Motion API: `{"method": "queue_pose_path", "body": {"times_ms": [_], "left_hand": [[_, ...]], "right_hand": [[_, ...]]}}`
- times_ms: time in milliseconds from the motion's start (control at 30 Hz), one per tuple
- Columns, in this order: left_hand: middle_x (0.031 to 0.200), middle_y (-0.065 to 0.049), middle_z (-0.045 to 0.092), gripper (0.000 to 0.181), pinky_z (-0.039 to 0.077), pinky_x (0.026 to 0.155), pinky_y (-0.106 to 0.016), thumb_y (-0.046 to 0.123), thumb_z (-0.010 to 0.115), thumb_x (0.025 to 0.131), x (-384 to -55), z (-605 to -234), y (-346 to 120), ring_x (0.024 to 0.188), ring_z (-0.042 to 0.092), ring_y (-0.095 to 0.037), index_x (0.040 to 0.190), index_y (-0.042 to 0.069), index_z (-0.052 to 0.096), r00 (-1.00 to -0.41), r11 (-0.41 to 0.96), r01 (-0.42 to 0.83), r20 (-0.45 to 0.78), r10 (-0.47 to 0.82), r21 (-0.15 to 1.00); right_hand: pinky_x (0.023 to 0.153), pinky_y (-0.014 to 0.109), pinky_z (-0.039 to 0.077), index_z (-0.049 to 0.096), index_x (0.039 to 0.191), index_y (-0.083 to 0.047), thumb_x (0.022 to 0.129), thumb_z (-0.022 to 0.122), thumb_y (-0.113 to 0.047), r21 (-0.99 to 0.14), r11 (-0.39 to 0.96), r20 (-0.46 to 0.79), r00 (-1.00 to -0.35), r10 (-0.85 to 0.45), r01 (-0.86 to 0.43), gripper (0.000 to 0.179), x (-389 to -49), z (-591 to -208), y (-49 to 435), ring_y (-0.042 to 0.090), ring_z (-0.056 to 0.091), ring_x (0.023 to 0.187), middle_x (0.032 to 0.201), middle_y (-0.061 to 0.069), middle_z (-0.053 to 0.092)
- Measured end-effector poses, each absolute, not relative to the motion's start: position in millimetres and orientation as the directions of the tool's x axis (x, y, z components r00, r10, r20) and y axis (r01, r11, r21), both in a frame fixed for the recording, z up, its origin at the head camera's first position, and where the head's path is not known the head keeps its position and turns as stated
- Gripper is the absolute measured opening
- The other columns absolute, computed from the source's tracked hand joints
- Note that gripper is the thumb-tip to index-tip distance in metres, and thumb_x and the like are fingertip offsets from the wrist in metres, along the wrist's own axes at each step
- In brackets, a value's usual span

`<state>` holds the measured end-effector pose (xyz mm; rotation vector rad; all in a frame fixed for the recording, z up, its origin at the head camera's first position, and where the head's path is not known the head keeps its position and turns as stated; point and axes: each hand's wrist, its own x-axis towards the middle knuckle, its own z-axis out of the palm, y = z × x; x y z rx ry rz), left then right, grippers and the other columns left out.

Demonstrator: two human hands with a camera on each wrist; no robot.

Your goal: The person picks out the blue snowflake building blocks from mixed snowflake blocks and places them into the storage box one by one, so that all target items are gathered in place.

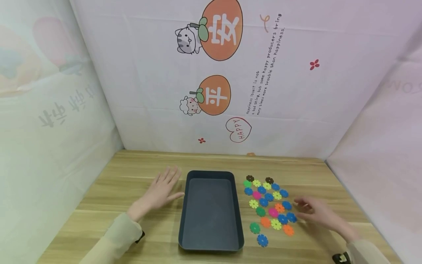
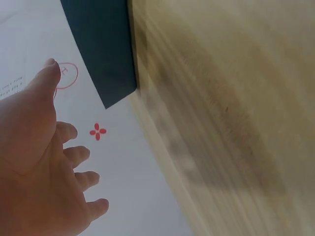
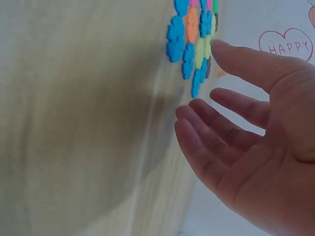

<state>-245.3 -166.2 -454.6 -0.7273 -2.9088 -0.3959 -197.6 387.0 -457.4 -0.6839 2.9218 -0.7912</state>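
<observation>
A dark grey rectangular tray (image 1: 211, 212) lies on the wooden table, its long side running away from me. My left hand (image 1: 161, 190) is spread just left of it, thumb pointing at the tray's left wall, holding nothing. To the tray's right lie several flat, notched flower-shaped plastic discs in blue, green, yellow, orange, pink and dark brown. My right hand (image 1: 318, 212) hovers at their right side, fingers loosely bent and empty, nearest a blue disc (image 1: 291, 217). In the right wrist view, more blue discs (image 3: 174, 42) show beyond the fingertips.
A printed white cloth (image 1: 158, 91) stands behind the table's back edge, with white cloth sides at left and right. One blue disc (image 1: 262, 240) and a green disc (image 1: 255, 228) lie nearest me, close to the tray's right wall.
</observation>
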Motion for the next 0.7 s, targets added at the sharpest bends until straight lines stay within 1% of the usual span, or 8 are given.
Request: {"method": "queue_pose_path", "body": {"times_ms": [67,167,267,367,500,700], "left_hand": [[0.166,-0.016,0.018,0.084,0.019,0.119,-0.068,0.05,0.059,0.096,-244.5,-457.0,-164.3,0.152,0.018,-0.044,0.158,0.007,0.022,-0.875,0.849,0.482,0.17,0.454,0.214],[0.166,-0.015,0.018,0.085,0.019,0.119,-0.067,0.052,0.058,0.096,-243.3,-460.5,-161.7,0.153,0.017,-0.042,0.159,0.008,0.021,-0.872,0.85,0.487,0.158,0.463,0.201],[0.165,-0.015,0.019,0.084,0.019,0.119,-0.067,0.052,0.056,0.097,-242.1,-464.5,-159.8,0.153,0.017,-0.042,0.159,0.008,0.021,-0.869,0.845,0.494,0.151,0.471,0.206],[0.165,-0.017,0.021,0.082,0.019,0.119,-0.068,0.052,0.053,0.098,-241.3,-468.5,-158.7,0.152,0.018,-0.043,0.158,0.006,0.022,-0.861,0.834,0.509,0.138,0.49,0.211],[0.165,-0.016,0.02,0.079,0.018,0.119,-0.068,0.053,0.048,0.1,-240.9,-472.2,-157.5,0.153,0.017,-0.042,0.159,0.007,0.021,-0.853,0.824,0.522,0.117,0.509,0.218],[0.166,-0.013,0.021,0.076,0.017,0.12,-0.067,0.051,0.047,0.101,-241.0,-473.8,-156.3,0.153,0.018,-0.039,0.159,0.007,0.022,-0.847,0.816,0.532,0.122,0.518,0.225]], "right_hand": [[0.074,0.026,0.059,0.06,0.119,0.012,0.086,0.075,-0.019,-0.508,0.754,0.073,-0.893,-0.444,-0.416,0.048,-196.2,-459.4,387.5,0.017,0.068,0.087,0.105,0.02,0.07],[0.071,0.021,0.057,0.06,0.116,0.013,0.086,0.075,-0.017,-0.545,0.729,0.062,-0.888,-0.456,-0.413,0.045,-195.4,-461.7,387.4,0.003,0.063,0.082,0.099,0.016,0.069],[0.069,0.018,0.054,0.062,0.115,0.01,0.085,0.075,-0.018,-0.566,0.724,0.038,-0.89,-0.454,-0.394,0.043,-195.4,-462.3,386.2,-0.006,0.057,0.081,0.095,0.01,0.069],[0.068,0.017,0.053,0.065,0.112,0.005,0.085,0.076,-0.021,-0.584,0.724,0.005,-0.893,-0.45,-0.368,0.039,-195.4,-462.2,384.9,-0.008,0.055,0.079,0.093,0.005,0.068],[0.067,0.017,0.052,0.066,0.106,0.001,0.085,0.077,-0.021,-0.601,0.714,-0.013,-0.889,-0.458,-0.359,0.033,-194.8,-463.0,383.7,-0.007,0.054,0.077,0.091,0.003,0.067],[0.065,0.016,0.051,0.067,0.102,-0.001,0.084,0.078,-0.02,-0.603,0.725,-0.014,-0.904,-0.428,-0.334,0.028,-194.6,-466.1,381.3,-0.008,0.052,0.076,0.089,0.002,0.066]]}}
